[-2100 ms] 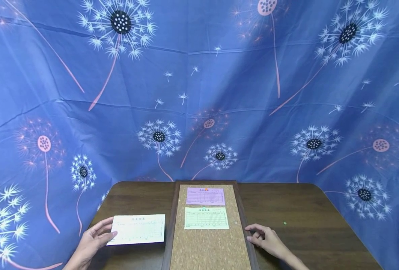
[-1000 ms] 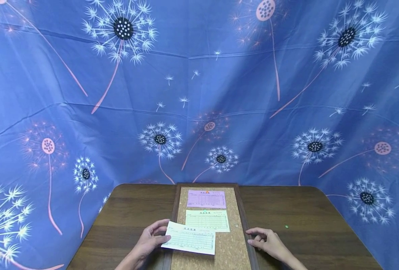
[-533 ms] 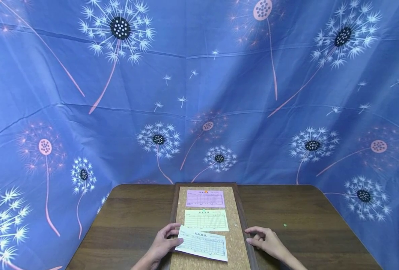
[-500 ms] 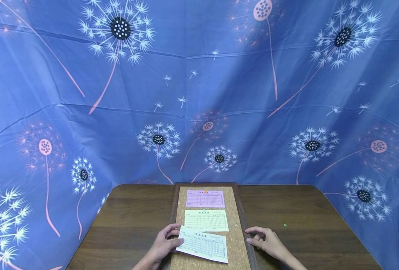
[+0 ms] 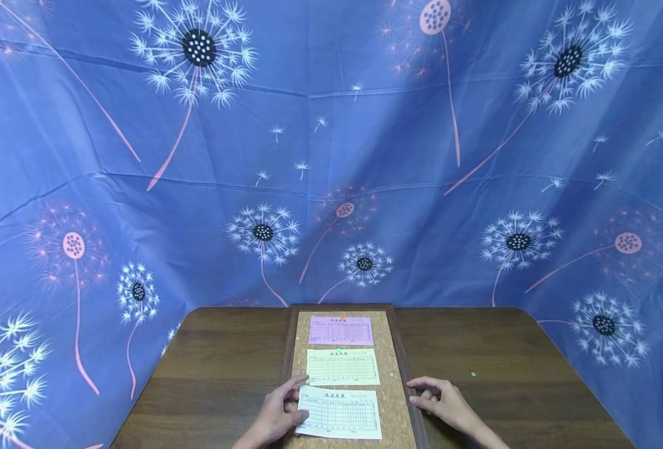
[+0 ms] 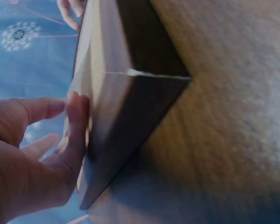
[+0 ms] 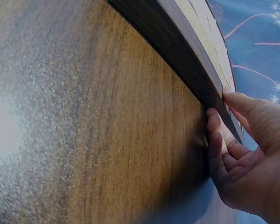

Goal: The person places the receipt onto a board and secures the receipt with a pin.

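The white slip [image 5: 339, 413] lies flat on the cork board [image 5: 390, 411], square to its frame, at the board's near end. The left hand [image 5: 277, 415] holds it at its left edge: the thumb lies on top of the paper near the lower left corner, the forefinger reaches over the upper left corner, and the other fingers sit at the board's left frame. In the left wrist view the fingers [image 6: 77, 135] press flat against the frame's side, fairly straight, and the slip itself cannot be made out there.

Just beyond the white slip on the board lies a yellow slip [image 5: 343, 366], the 2 edges nearly meeting, and beyond that a pink slip [image 5: 340, 330] with an orange pin [image 5: 342, 318] at its top edge. A green pin [image 5: 338, 350] sits at the yellow slip's top edge.

The right hand [image 5: 442, 402] rests on the table [image 5: 511, 368] against the board's right frame, holding nothing; its fingers are loosely bent, tips touching the frame, as the right wrist view shows [image 7: 238, 154]. Bare cork shows to the right of the white slip up to the frame. A small green pin [image 5: 473, 374] lies on the table to the right of the board, apart from the right hand. Blue cloth [image 5: 331, 156] printed with dandelions hangs behind the table.
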Motion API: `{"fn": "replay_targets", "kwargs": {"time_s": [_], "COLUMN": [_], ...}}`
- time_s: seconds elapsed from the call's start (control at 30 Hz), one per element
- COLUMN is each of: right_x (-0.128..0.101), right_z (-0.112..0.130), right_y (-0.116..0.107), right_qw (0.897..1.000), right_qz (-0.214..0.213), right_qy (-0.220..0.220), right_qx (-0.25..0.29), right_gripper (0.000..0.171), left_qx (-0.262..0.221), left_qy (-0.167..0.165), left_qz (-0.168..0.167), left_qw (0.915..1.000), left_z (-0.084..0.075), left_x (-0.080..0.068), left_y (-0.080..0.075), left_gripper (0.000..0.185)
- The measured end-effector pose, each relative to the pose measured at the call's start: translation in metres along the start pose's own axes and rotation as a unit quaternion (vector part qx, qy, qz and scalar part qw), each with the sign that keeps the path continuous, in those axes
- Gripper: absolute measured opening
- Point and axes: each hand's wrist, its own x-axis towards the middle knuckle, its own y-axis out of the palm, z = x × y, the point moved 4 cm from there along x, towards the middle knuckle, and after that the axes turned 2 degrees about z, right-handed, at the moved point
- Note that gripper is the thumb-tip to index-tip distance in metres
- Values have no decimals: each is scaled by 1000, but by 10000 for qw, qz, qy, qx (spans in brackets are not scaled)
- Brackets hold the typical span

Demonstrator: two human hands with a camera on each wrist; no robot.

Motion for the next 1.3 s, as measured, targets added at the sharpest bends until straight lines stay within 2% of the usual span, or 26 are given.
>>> {"fn": "replay_targets", "kwargs": {"time_s": [0.27, 0.43, 0.53, 0.63, 0.8, 0.93, 1.13, 1.3], "right_x": [-1, 0, 3, 4, 0, -5, -20, -26], "right_z": [0, 6, 10, 12, 4, -11, -38, -51], "right_y": [0, -7, -21, -42, -80, -105, -120, -122], "right_qw": [10000, 9996, 9985, 9939, 9801, 9711, 9613, 9530], "right_qz": [88, 133, -107, -599, -1322, -1566, -1520, -1280], "right_qy": [35, -188, -264, -185, 255, 831, 1615, 2048], "right_qx": [19, -183, -476, -904, -1455, -1595, -1633, -1831], "right_gripper": [28, 27, 24, 19, 15, 14, 20, 36], "left_qx": [534, 815, 1128, 1270, 1235, 1421, 1575, 1544], "left_qy": [-53, 49, 188, 206, 164, 210, 302, 282], "left_qz": [-60, -49, -106, -79, 30, 12, 58, 193], "left_qw": [9985, 9967, 9934, 9917, 9922, 9896, 9870, 9874], "left_z": [-4, -4, -4, -4, -2, -2, -1, 3], "left_x": [-2, 0, 2, 3, 2, 2, 1, 0], "left_y": [-7, -7, -6, -4, -2, -3, -5, -6], "left_gripper": [46, 42, 38, 35, 36, 39, 41, 45]}}
